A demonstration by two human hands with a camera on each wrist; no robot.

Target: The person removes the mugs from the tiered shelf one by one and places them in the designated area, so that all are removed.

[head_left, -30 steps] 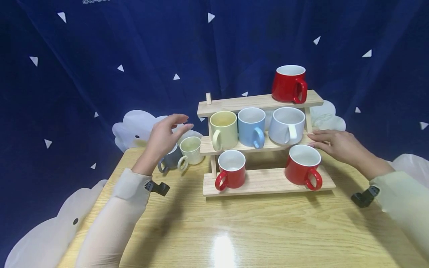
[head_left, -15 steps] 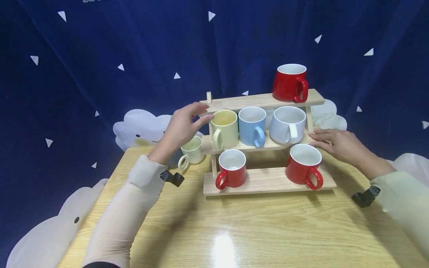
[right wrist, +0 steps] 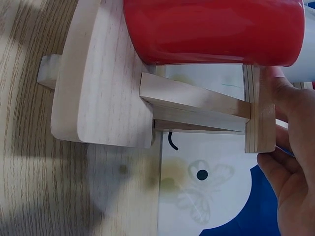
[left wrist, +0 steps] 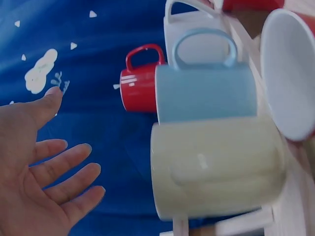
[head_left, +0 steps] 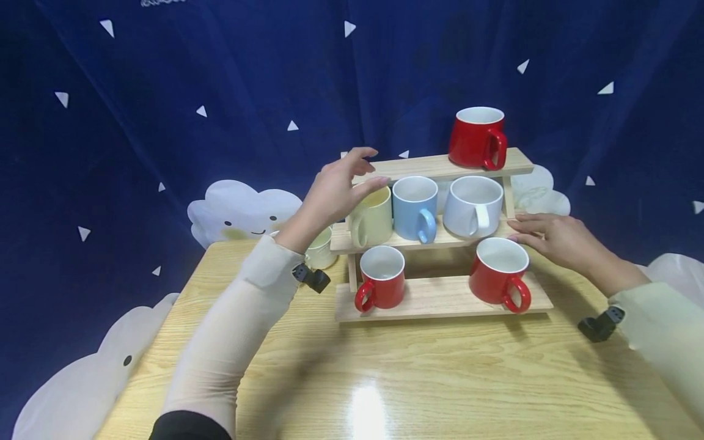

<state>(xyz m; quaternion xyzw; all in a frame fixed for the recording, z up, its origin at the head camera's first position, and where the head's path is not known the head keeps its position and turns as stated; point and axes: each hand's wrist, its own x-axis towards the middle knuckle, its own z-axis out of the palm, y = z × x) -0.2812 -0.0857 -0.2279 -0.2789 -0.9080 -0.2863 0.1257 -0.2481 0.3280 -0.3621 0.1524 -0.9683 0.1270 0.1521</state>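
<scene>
My left hand [head_left: 341, 189] hovers with loosely spread fingers over the pale yellow mug [head_left: 378, 223], at the left of the middle shelf. In the left wrist view, a gap shows between its fingers and that mug. My right hand [head_left: 555, 239] grips the right end of the middle shelf of a three-tier wooden rack [head_left: 431, 297]. Beside the yellow mug stand a light blue mug [head_left: 411, 211] and a wide white mug [head_left: 463, 211]. One red mug [head_left: 467, 142] is on the top shelf. Two more, a left red mug [head_left: 389, 292] and a right red mug [head_left: 488, 278], sit on the bottom.
A pale green mug [head_left: 323, 253] stands on the wooden table [head_left: 440, 379] left of the rack, partly covered by my left arm. Behind the table hangs a dark blue curtain [head_left: 247, 73] with white triangles and clouds.
My left hand has moved right and up, from above the mugs on the table to over the yellow mug. The grey-blue mug on the table is now hidden behind my arm. My right hand stays put.
</scene>
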